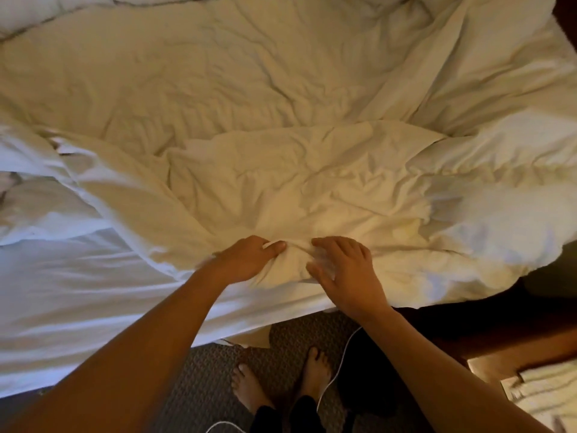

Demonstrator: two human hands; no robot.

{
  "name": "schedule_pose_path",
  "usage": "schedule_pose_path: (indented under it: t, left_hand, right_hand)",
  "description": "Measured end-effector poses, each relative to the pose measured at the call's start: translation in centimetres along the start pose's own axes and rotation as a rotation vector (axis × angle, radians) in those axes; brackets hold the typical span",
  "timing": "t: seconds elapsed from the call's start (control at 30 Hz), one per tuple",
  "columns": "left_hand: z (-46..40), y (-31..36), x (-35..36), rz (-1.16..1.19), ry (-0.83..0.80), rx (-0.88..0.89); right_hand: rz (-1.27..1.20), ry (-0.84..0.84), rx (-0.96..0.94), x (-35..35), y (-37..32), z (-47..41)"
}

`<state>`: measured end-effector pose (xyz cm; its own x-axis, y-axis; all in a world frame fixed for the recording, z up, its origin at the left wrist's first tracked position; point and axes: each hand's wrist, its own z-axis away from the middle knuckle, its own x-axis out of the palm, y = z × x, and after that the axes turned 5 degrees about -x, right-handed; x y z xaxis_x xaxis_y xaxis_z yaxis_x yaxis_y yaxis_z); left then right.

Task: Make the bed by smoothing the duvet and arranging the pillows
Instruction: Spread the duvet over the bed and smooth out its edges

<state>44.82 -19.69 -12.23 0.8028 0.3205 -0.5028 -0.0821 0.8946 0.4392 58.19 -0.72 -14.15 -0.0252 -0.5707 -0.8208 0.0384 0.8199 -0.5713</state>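
**Duvet gripped at the bed's near edge**

A rumpled white duvet [281, 135] is spread across the bed. A fold at its near edge is bunched in the left hand [246, 259], fingers curled round it. The right hand [346, 270] is laid beside it, fingers spread and relaxed on the cloth.

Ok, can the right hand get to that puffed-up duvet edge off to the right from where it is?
Probably yes. The right hand lies open on the duvet near the bed's edge, and nothing lies between it and the puffed edge; the left hand pinches a fold on the other side.
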Motion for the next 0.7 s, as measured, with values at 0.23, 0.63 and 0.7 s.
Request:
schedule_pose_path:
  t: [0.23, 0.63, 0.7]
  left_hand:
    - [0.7, -0.2, -0.5, -0.040, -0.061, -0.025]
    - [3.5, -0.8, 2.4, -0.550, 0.596, 0.735]
    - [3.1, -1.0, 3.5, -0.574, 0.580, 0.637]
  right_hand:
    - [-0.140, -0.012, 0.127, 0.0, 0.3, -0.9]
    - [-0.555, -0.085, 0.659, -5.1, -0.2, -3.8]
    - [-0.603, -0.175, 0.663, -5.3, 0.1, -3.9]
